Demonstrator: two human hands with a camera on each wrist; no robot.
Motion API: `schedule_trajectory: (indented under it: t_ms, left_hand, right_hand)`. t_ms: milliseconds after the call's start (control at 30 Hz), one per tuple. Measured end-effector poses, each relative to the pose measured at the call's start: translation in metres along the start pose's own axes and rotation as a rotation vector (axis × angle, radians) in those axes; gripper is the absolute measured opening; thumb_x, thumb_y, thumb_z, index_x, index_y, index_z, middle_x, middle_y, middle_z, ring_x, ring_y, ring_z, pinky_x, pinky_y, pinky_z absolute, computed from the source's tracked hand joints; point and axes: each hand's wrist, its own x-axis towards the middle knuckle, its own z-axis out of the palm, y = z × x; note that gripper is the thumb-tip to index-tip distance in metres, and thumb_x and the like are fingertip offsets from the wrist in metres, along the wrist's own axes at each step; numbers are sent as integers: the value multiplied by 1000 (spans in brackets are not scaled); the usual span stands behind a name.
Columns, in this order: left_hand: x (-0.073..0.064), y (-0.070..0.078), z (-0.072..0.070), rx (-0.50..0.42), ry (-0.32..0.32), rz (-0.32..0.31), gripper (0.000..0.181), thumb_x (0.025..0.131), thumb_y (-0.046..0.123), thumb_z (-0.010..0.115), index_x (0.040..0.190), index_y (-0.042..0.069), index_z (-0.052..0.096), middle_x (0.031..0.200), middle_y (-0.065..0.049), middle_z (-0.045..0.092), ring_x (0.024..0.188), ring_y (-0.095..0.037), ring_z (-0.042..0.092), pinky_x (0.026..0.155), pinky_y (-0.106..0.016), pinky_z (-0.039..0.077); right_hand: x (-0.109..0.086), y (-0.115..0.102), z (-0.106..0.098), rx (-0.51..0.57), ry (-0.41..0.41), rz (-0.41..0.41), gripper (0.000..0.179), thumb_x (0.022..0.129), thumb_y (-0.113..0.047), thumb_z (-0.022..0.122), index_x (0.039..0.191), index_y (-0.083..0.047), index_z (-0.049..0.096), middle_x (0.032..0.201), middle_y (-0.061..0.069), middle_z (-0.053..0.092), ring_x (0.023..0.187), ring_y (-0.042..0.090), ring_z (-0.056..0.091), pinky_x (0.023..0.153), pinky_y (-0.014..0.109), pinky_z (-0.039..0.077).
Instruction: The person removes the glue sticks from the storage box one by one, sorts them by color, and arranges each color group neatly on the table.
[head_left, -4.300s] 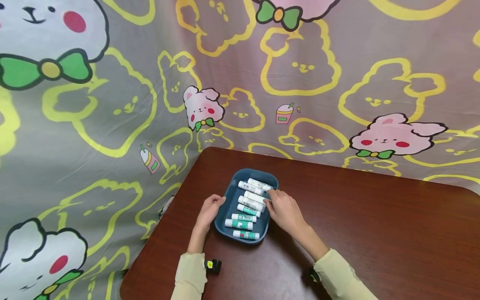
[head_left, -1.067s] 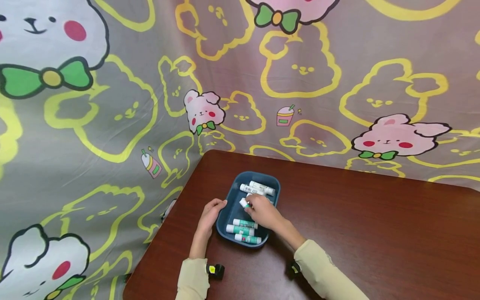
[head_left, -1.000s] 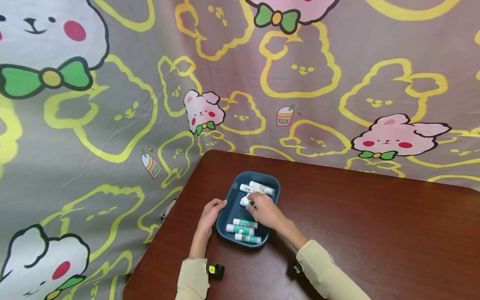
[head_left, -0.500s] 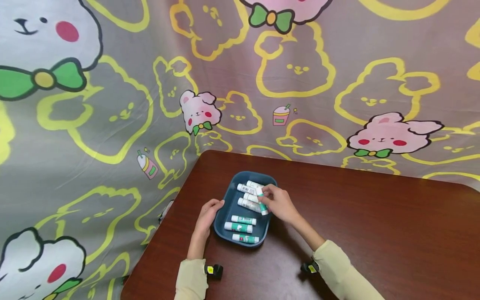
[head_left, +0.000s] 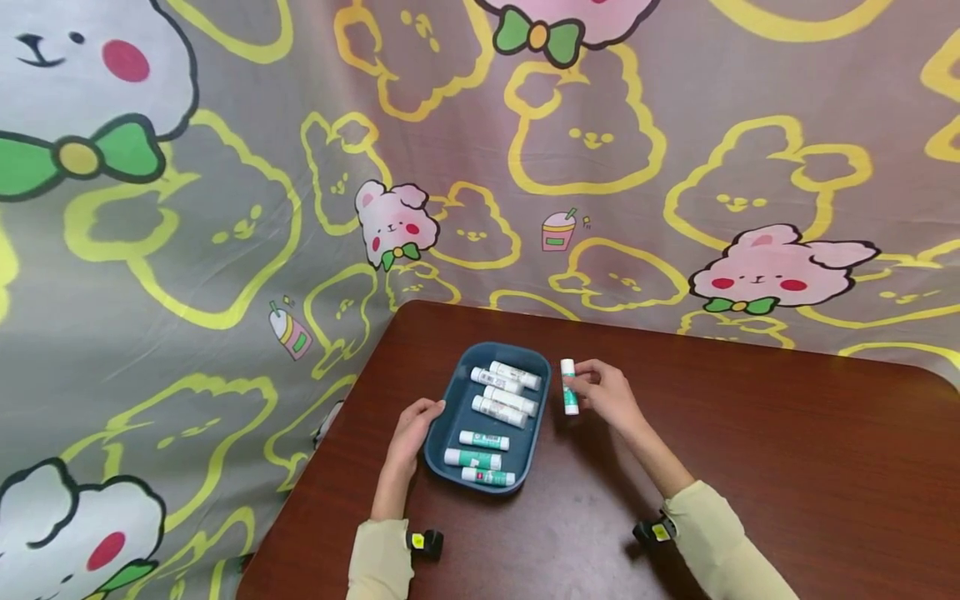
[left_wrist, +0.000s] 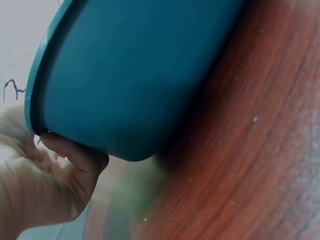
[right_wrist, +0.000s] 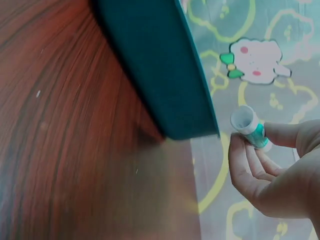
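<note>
In the head view, a dark blue tray point(head_left: 517, 450) holds several glue sticks lying flat. White-labelled glue sticks point(head_left: 509, 401) lie toward the far end, and green-and-white glue sticks point(head_left: 472, 459) toward the near end. My left hand point(head_left: 409, 429) grips the tray's left rim; the left wrist view shows its fingers point(left_wrist: 75, 152) curled against the outer wall. Just outside the tray's right rim, my right hand point(head_left: 611, 400) pinches one green-and-white glue stick point(head_left: 571, 399) between thumb and fingers. In the right wrist view, that glue stick point(right_wrist: 257, 134) shows its hollow white end, raised beside the tray.
The tray stands on a reddish-brown wooden table point(head_left: 750, 450), near its left edge. Patterned cloth point(head_left: 615, 100) with cartoon rabbits hangs behind and to the left of the table. A black wrist camera point(head_left: 426, 543) sits at each sleeve.
My right hand has taken a green-and-white glue stick from the middle of the tray and moved it right, past the rim. My left hand has stayed at the tray's left side.
</note>
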Motion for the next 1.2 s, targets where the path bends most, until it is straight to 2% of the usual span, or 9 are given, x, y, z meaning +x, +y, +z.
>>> schedule_trajectory:
  t_ms: [100,267,367,533,833,900,1033,1133,1200]
  left_hand:
    - [2,-3,0,-11,6,0,29,103,12,60,99,-16,60,79,-9,59,80,-22,55,77,-35,42]
    - [14,-24,-2,-12,14,0,30,104,21,62,94,-8,63,77,-4,57,79,-18,53,75,-33,41]
    - [17,-30,-2,-6,25,3,30,103,23,63,92,-5,64,77,-4,57,79,-19,53,75,-34,41]
    - [18,-32,-1,-13,45,16,30,103,22,63,93,-5,64,78,-6,58,79,-20,54,75,-34,42]
    - [18,-31,-2,-22,29,15,30,103,22,63,94,-6,65,79,-7,60,79,-21,54,75,-34,42]
    - [17,-30,-2,-22,21,9,30,104,21,62,94,-7,64,80,-9,61,80,-21,55,75,-35,42]
    - [3,-9,-1,-8,3,8,29,104,16,60,96,-12,61,83,-18,60,82,-26,55,77,-37,42]
    - [-10,7,0,-7,-3,14,27,104,12,59,95,-14,60,82,-20,59,83,-29,55,77,-37,42]
    - [-12,9,1,-17,-6,16,27,103,12,59,95,-14,59,82,-19,59,82,-29,55,77,-37,42]
  right_hand:
    - [0,6,-9,27,2,32,36,101,-13,68,125,12,58,102,18,66,81,16,65,76,37,59]
    - [-2,17,-24,62,-2,66,38,101,-13,67,127,14,57,103,17,67,81,15,68,73,31,59]
    - [-4,22,-32,70,1,81,42,101,-13,67,130,14,55,106,17,67,82,15,69,74,30,59]
    - [-7,29,-46,115,13,104,47,102,-15,67,135,15,52,107,15,66,83,13,69,74,29,59]
    - [-7,46,-70,165,16,159,52,103,-17,67,139,15,48,103,4,65,84,8,66,77,28,58]
    - [-6,50,-75,168,17,168,53,103,-17,66,139,16,47,102,2,65,84,7,66,77,28,58]
    - [-6,57,-82,183,10,183,56,104,-18,65,142,16,42,100,-1,64,83,4,65,77,27,58]
    - [-6,61,-86,194,10,194,58,104,-18,65,143,17,41,98,-3,64,82,4,65,77,27,58]
    - [-6,64,-87,197,16,200,58,103,-17,65,143,17,40,97,-4,64,82,4,65,76,27,58]
